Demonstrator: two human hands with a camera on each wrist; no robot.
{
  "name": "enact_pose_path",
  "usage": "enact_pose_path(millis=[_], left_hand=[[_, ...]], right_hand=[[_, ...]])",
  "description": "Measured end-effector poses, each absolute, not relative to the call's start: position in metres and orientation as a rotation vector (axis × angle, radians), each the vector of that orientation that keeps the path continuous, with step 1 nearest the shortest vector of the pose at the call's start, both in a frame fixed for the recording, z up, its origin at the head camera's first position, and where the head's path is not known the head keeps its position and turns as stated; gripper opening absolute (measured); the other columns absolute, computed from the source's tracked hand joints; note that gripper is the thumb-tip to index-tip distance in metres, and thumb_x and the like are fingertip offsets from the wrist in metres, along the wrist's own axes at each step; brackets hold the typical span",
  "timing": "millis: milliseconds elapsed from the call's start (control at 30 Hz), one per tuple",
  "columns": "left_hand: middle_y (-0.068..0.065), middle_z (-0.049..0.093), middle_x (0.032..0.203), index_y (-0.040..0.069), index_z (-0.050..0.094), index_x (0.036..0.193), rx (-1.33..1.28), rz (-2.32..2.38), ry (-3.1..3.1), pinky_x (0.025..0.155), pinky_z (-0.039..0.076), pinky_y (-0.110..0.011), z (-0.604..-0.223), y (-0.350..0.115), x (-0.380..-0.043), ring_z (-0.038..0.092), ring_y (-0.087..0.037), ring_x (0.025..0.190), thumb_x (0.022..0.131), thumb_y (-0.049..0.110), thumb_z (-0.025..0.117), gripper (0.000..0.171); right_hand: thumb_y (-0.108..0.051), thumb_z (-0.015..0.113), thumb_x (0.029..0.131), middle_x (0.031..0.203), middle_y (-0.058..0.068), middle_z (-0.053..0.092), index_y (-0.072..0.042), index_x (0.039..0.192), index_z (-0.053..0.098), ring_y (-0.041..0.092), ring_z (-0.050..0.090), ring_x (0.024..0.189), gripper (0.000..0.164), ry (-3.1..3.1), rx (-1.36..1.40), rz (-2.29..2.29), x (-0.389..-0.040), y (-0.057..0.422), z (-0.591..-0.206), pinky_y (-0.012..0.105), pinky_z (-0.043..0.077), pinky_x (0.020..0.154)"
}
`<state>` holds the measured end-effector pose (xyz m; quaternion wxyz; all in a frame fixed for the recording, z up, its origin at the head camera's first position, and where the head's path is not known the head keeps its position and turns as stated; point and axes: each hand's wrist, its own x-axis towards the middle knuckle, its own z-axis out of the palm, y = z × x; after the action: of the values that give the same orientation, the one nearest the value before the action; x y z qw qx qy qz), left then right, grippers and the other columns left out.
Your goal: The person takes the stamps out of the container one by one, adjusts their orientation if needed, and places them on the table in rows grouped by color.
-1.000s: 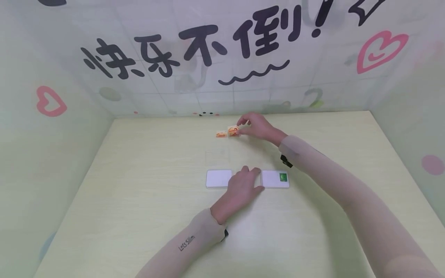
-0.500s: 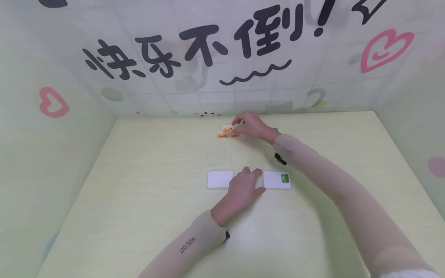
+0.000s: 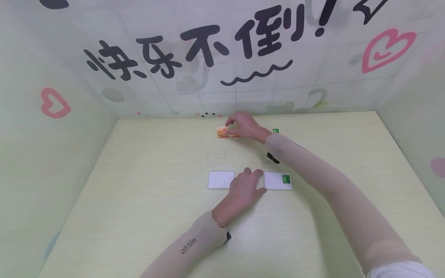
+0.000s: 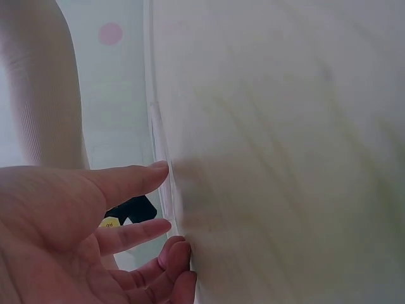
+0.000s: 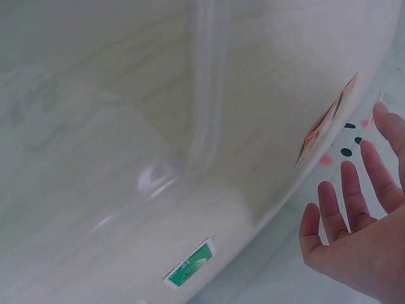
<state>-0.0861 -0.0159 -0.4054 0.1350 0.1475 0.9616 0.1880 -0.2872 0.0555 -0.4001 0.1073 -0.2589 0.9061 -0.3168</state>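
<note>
Two orange cards: one held card (image 3: 220, 132) stood raised at the right hand's fingertips near the far edge of the table; part of another orange card (image 3: 235, 136) showed just below the same hand, mostly covered.
Right hand (image 3: 244, 124): thumb and first finger clamped on the edge of the held card, slightly bent; the other fingers were spread apart, as the right wrist view showed.
Left hand (image 3: 243, 189): thumb and first finger straight and well apart, their tips touching the near and far corners at the left end of the right pad; the remaining fingers were bent.
White pads: two in sight, the left pad (image 3: 219, 180) partly behind the left hand and the right pad (image 3: 272, 181) beyond its tips; what lay under the palm was hidden.
Green stickers: two, one on the right pad (image 3: 286, 179), one (image 3: 276, 131) near the far edge, beside the right wrist.
Table (image 3: 139, 181): pale, wood-grained.
Sleeves: two, beige, the left sleeve (image 3: 187, 247) lettered.
Back wall (image 3: 167, 96): four large dark characters and an exclamation mark.
</note>
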Motion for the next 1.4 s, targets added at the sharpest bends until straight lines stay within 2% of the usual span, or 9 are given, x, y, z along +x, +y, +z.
enact_pose_path(millis=[400, 633, 900, 1233, 1400], left_hand=[[-0.013, 0.067, 0.107, 0.012, 0.067, 0.138, 0.447, 0.530, 2.829, 0.061, 0.052, -0.036, -0.406, -0.020, -0.085, 0.067, -0.027, 0.083, 0.094, 0.030, 0.082, 0.050], [-0.015, 0.067, 0.109, 0.011, 0.066, 0.139, 0.454, 0.548, 2.808, 0.061, 0.052, -0.036, -0.407, -0.019, -0.085, 0.065, -0.026, 0.082, 0.095, 0.029, 0.081, 0.050], [-0.014, 0.066, 0.109, 0.012, 0.066, 0.140, 0.455, 0.543, 2.806, 0.062, 0.052, -0.036, -0.411, -0.018, -0.085, 0.065, -0.025, 0.084, 0.095, 0.030, 0.080, 0.050], [-0.014, 0.067, 0.108, 0.011, 0.066, 0.139, 0.469, 0.539, 2.812, 0.062, 0.053, -0.035, -0.410, -0.017, -0.085, 0.065, -0.025, 0.084, 0.095, 0.030, 0.081, 0.050], [-0.014, 0.067, 0.108, 0.011, 0.066, 0.139, 0.466, 0.541, 2.811, 0.062, 0.053, -0.035, -0.410, -0.018, -0.085, 0.065, -0.025, 0.084, 0.095, 0.029, 0.081, 0.050]], right_hand=[[-0.023, 0.082, 0.094, 0.122, 0.010, 0.075, -0.006, 0.114, 0.078, 0.029, 0.061, 0.120, 0.027, 2.722, -0.851, -0.827, -0.290, 0.030, -0.400, 0.042, 0.043, 0.110], [-0.026, 0.081, 0.094, 0.124, 0.012, 0.071, -0.006, 0.119, 0.077, 0.028, 0.059, 0.117, 0.033, 2.727, -0.829, -0.748, -0.295, 0.029, -0.404, 0.042, 0.045, 0.105], [-0.028, 0.078, 0.096, 0.128, 0.011, 0.070, -0.011, 0.123, 0.078, 0.029, 0.058, 0.121, 0.032, 2.719, -0.837, -0.640, -0.303, 0.031, -0.404, 0.044, 0.043, 0.106], [-0.030, 0.081, 0.095, 0.124, 0.008, 0.070, -0.012, 0.111, 0.080, 0.028, 0.056, 0.117, 0.024, 2.718, -0.852, -0.604, -0.310, 0.030, -0.405, 0.044, 0.042, 0.107], [-0.027, 0.080, 0.096, 0.128, 0.009, 0.068, -0.012, 0.112, 0.079, 0.028, 0.055, 0.119, 0.022, 2.703, -0.849, -0.602, -0.310, 0.027, -0.404, 0.046, 0.040, 0.108]])
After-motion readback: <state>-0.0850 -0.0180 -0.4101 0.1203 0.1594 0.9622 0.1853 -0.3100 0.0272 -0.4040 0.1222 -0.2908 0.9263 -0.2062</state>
